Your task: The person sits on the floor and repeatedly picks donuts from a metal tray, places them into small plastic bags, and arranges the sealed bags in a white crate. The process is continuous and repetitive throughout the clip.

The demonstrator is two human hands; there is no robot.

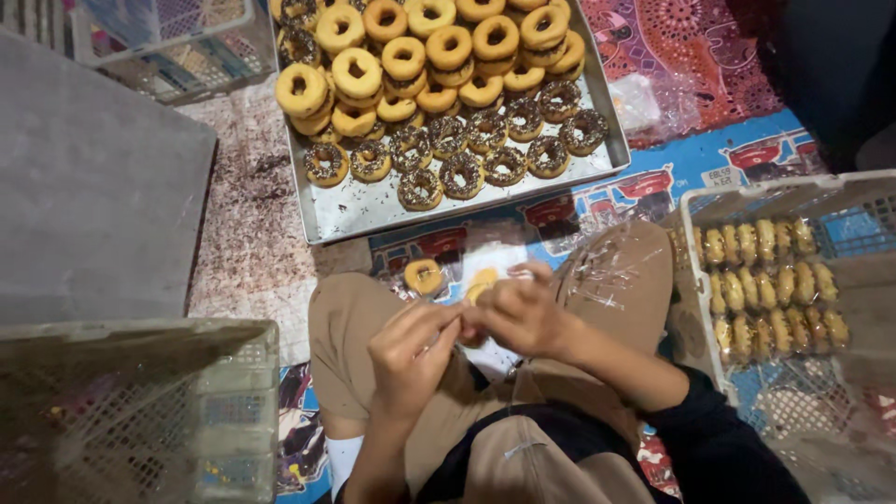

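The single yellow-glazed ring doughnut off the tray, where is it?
The yellow-glazed ring doughnut lies below the metal tray, just above the left hand.

yellow-glazed donuts (403,58) at 12 o'clock, dark speckled sprinkle donuts (462,173) below; silver tray (347,210); tan trousers (355,313); red dotted mat (695,42); white crate (695,201).

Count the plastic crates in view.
3, possibly more out of frame: a white crate at right holding packed doughnuts, a mesh crate at bottom left, and another crate at top left, cut by the edge.
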